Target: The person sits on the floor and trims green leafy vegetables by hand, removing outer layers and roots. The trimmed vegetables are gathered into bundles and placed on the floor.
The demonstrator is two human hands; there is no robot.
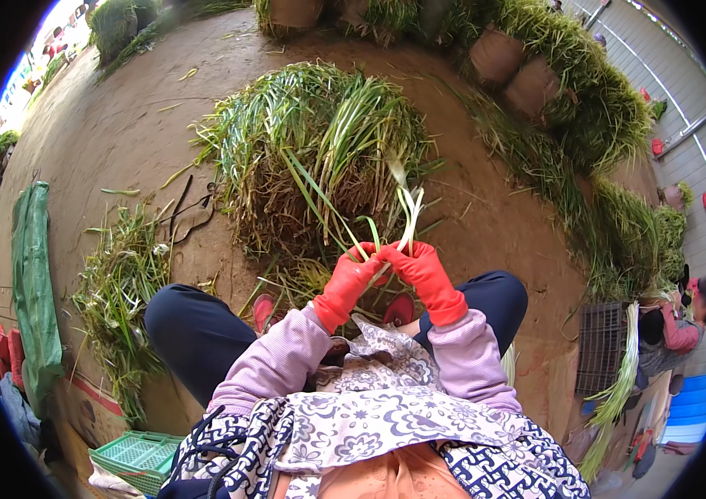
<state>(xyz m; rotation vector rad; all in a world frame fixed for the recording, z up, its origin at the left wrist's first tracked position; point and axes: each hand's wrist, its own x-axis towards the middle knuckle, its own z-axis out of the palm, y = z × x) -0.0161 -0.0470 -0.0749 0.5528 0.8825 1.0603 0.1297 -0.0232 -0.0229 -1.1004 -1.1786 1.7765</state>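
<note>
Both my hands wear red rubber gloves and meet above the ground between my knees. My right hand [424, 274] pinches a few slender white stems [412, 212] of a plant resembling green onion, which point away from me. Green leaves [328, 209] stick out from the fingers of my left hand [348, 284], pressed against the right. A pale stalk [379, 272] slants down below the fingertips. Just beyond lies a big heap of the same leafy plants [321, 137], brown roots [278, 206] towards me and leaves away.
Loose leaf scraps [125, 299] lie left, near a thin dark tool [182, 209]. A green sack [37, 280] and a green plastic crate [137, 458] are farther left. Large plant bundles [577, 81] line the upper right. A seated person [680, 330] works beside a dark crate [599, 346] at right.
</note>
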